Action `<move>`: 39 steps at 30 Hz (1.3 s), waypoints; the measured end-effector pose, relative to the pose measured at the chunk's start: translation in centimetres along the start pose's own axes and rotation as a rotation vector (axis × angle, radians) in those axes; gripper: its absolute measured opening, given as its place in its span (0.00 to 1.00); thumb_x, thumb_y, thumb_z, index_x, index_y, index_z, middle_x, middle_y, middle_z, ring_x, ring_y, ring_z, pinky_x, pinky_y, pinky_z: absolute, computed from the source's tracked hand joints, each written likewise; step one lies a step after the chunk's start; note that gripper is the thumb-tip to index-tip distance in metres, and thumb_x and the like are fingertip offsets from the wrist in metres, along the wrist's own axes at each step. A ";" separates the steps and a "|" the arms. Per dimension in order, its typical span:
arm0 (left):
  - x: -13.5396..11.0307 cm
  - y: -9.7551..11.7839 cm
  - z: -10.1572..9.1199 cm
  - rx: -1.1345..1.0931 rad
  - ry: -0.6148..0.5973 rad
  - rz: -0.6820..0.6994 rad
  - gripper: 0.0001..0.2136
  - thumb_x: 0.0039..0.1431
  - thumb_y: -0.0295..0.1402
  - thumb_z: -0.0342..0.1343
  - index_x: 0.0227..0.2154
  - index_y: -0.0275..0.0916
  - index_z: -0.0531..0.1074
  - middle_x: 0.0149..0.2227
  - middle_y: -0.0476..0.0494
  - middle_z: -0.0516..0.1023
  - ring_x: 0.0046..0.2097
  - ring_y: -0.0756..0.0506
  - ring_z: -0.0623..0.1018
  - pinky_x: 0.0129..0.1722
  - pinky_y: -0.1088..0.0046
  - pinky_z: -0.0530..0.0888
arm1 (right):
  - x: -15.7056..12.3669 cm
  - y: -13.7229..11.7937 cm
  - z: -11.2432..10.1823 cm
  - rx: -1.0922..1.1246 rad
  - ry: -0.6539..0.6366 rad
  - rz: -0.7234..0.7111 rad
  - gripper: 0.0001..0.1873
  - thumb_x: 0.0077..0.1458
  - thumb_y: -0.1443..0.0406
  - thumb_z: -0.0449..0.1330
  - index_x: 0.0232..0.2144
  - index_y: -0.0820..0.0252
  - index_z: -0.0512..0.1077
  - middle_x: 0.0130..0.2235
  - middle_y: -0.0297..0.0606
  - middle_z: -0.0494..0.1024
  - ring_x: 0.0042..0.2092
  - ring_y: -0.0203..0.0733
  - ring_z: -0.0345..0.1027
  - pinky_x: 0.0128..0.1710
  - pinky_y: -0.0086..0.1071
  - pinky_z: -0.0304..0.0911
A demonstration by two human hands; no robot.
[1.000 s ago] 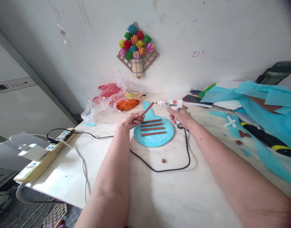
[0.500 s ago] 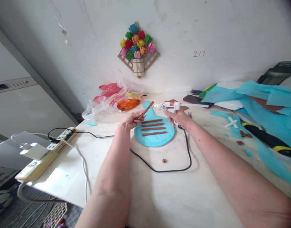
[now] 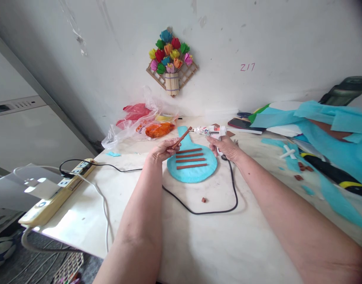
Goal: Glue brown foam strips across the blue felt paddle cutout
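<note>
Between the fingers of my left hand (image 3: 166, 150) is a thin brown strip (image 3: 183, 138), tilted up to the right. My right hand (image 3: 223, 146) is closed around the grip of a white hot glue gun (image 3: 210, 131) with a speckled barrel. The gun's nozzle is at the strip's upper end; whether they touch I cannot tell. Under both hands lies a light blue paddle-shaped piece (image 3: 192, 175), its narrow neck pointing away. Several brown strips (image 3: 190, 160) lie across its round part, roughly parallel. A glue stick (image 3: 247, 131) sticks out behind the gun.
A black cord (image 3: 198, 213) loops across the table in front. At the left edge lies a power strip (image 3: 67, 181) with plugs. Plastic bags (image 3: 148, 118) sit at the back. Blue sheets (image 3: 319, 122), brown scraps (image 3: 303, 167) and a black-yellow tool (image 3: 334, 173) crowd the right.
The glue gun has shifted slightly right, its nozzle moving to the upper tip of the strip. My left hand and the strip have hardly moved.
</note>
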State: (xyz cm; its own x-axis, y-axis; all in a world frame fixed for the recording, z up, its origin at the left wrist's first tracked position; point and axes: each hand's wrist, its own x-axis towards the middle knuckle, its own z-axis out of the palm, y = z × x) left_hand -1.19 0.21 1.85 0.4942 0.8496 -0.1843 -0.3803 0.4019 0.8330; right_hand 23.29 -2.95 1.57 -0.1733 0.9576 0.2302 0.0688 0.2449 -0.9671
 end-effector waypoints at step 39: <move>0.2 0.0 -0.2 -0.043 -0.127 0.037 0.09 0.52 0.20 0.47 0.36 0.28 0.68 0.24 0.43 0.65 0.22 0.56 0.60 0.12 0.88 0.53 | 0.4 1.1 0.6 -0.117 -0.014 -0.057 0.20 0.43 0.51 0.60 0.29 0.62 0.67 0.17 0.29 0.66 0.14 0.30 0.58 0.11 0.25 0.56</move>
State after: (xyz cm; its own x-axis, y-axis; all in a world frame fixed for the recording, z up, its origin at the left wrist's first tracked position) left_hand -1.28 0.41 1.74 0.5730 0.8152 -0.0839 -0.4322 0.3876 0.8142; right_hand 22.65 -2.38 0.54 -0.1939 0.9396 0.2821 0.1724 0.3157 -0.9331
